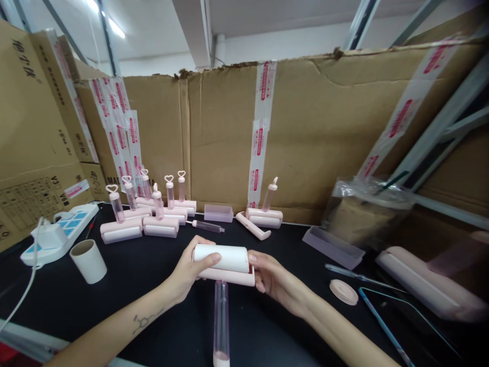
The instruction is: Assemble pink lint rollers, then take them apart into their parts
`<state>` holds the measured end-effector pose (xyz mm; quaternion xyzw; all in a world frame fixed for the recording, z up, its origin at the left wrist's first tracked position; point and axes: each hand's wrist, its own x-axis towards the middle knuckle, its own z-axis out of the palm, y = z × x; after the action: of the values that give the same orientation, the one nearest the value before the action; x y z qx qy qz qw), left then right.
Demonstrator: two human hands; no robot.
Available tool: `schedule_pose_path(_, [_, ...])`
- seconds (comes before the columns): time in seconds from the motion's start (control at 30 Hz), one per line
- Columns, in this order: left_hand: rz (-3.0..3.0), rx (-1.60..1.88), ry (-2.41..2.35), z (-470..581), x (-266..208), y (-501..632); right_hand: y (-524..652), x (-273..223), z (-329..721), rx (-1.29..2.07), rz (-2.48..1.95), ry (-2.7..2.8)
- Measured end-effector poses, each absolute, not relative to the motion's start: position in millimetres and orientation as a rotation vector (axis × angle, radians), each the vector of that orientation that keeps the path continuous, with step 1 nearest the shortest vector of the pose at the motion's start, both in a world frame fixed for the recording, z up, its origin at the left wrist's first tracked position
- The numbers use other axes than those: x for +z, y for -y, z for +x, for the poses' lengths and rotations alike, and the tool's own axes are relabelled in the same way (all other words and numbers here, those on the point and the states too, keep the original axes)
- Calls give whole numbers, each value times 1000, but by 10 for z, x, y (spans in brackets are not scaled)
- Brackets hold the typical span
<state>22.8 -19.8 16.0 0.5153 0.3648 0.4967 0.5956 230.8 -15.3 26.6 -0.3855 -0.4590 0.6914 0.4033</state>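
Observation:
Between my hands is a pink lint roller (229, 277) with a white sticky-paper roll (225, 256) lying in its head. Its clear pinkish handle (221, 321) points down toward me. My left hand (194, 265) grips the roller's left end, thumb across the white roll. At the right end, my right hand (269, 272) pinches the head near the edge of the roll with its fingertips; the far fingers are partly hidden. Behind my hands lie a loose clear handle tube (208, 226), a pink curved part (252, 226) and a translucent cover (218, 213).
Several lint rollers (122, 230) stand at the back left, another (264, 217) at the back centre. A white roll (88, 261) stands left, near a power strip (61, 239). To the right are a translucent cover (333, 247), a screwdriver (359, 275), pink discs (344, 292) and a phone (401, 321).

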Motion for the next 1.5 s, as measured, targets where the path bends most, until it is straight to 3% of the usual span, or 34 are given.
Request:
schedule_pose_path(0.17, [1239, 1201, -902, 221, 148, 170, 192, 287, 2257, 1795, -894, 1052])
schedule_pose_path(0.33, [1280, 1209, -980, 219, 121, 122, 230, 291, 2205, 1383, -995, 1285])
schedule_pose_path(0.47, [1286, 1207, -997, 213, 87, 94, 218, 250, 2179, 1235, -1082, 1330])
schedule_pose_path(1.23, [1224, 1153, -1039, 178, 141, 109, 286, 148, 2137, 930, -1306, 1422])
schedule_pose_path(1.5, [1215, 1171, -975, 199, 93, 107, 330, 158, 2107, 963, -1276, 1341])
